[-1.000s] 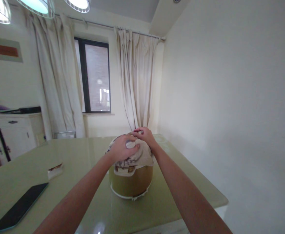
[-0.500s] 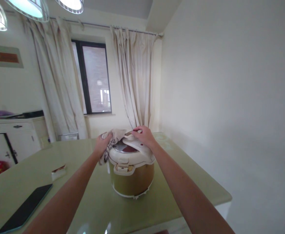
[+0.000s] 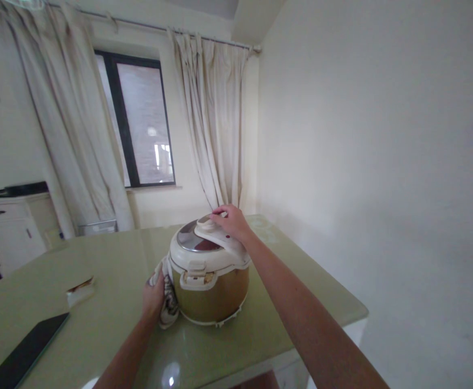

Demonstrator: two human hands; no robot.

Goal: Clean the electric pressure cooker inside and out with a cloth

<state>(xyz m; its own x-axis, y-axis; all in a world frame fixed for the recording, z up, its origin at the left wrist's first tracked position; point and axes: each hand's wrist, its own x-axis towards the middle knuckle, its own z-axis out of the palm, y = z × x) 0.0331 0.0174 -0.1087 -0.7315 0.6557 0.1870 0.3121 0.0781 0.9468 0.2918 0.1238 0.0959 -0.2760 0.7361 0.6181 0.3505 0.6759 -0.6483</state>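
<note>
A round cooker [image 3: 214, 294] with a gold-green body and a white lid with a shiny top stands upright on the green tabletop [image 3: 115, 265]. My left hand [image 3: 154, 294] is closed on a white and dark patterned cloth [image 3: 169, 305], which lies against the cooker's left side. On top of the lid, my right hand [image 3: 230, 219] has its fingers closed on the raised white handle [image 3: 207, 222]. The left fingertips are partly hidden by the cloth.
A black flat tablet-like object [image 3: 28, 348] lies at the table's left, with a small white and brown packet [image 3: 80, 292] behind it. A white cabinet [image 3: 12, 227] stands at the far left. A bare wall [image 3: 362, 162] borders the right side.
My left hand has moved with the cloth from the lid's upper left edge down to the cooker's side. My right hand stays at the lid handle. The view has shifted slightly right.
</note>
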